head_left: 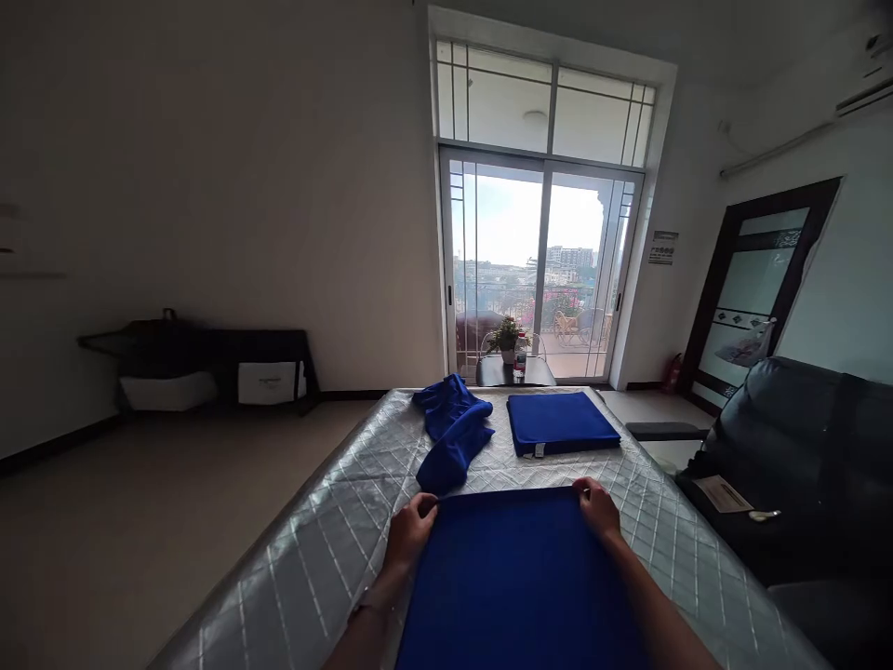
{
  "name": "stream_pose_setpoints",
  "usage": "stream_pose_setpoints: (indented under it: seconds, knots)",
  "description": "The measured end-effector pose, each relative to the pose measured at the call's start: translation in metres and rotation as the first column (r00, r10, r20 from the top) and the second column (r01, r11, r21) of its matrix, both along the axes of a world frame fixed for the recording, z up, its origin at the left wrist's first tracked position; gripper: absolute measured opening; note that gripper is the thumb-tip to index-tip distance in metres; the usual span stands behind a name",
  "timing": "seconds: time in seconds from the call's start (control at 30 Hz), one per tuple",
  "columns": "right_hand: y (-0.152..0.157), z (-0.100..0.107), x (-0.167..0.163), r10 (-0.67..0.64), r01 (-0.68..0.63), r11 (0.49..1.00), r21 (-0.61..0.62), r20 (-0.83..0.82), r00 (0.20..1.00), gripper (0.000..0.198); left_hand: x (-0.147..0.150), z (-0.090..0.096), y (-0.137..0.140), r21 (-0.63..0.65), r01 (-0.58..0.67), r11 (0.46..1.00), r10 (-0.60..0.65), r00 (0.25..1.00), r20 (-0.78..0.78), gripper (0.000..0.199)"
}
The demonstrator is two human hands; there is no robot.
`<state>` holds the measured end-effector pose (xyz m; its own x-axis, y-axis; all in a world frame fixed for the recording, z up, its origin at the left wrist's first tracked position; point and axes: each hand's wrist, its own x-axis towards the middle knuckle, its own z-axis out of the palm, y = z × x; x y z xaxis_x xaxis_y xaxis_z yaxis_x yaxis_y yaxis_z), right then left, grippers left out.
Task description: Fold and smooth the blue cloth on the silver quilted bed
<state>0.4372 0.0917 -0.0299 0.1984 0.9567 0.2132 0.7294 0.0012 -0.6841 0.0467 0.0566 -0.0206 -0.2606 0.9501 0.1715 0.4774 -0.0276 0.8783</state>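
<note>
A blue cloth lies spread in front of me, its near end running out of the bottom of the view. Its far left corner is pinched in my left hand. At the far right corner, my right hand grips the same far edge, which looks slightly folded over. Beyond it on the left is a crumpled blue cloth. To the right of that, a neatly folded blue stack shows a small white tag on its front edge. Neither hand touches these two.
Everything blue rests on a silver quilted mattress. Past its far end stands a small dark table with a potted plant and a bottle. A black sofa is at the right; a dark low bench stands along the left wall.
</note>
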Motion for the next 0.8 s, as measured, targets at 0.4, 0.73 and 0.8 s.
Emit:
stream_pose_setpoints:
  seconds: [0.4,0.73,0.8]
  knots:
    - [-0.002,0.003,0.004,0.041,-0.041,0.999,-0.016,-0.011,0.999,0.035,0.097,0.044,-0.04,0.112,0.293,0.95,-0.291,0.69,0.663,0.063]
    - [-0.014,0.016,0.003,0.053,-0.053,0.998,-0.024,-0.011,0.999,0.036,0.13,0.056,-0.071,0.203,0.344,0.917,-0.361,0.494,0.791,0.025]
    - [-0.018,0.023,0.003,0.05,-0.05,0.998,-0.026,0.014,0.999,0.036,0.136,0.057,-0.082,0.208,0.346,0.915,-0.364,0.482,0.797,0.024]
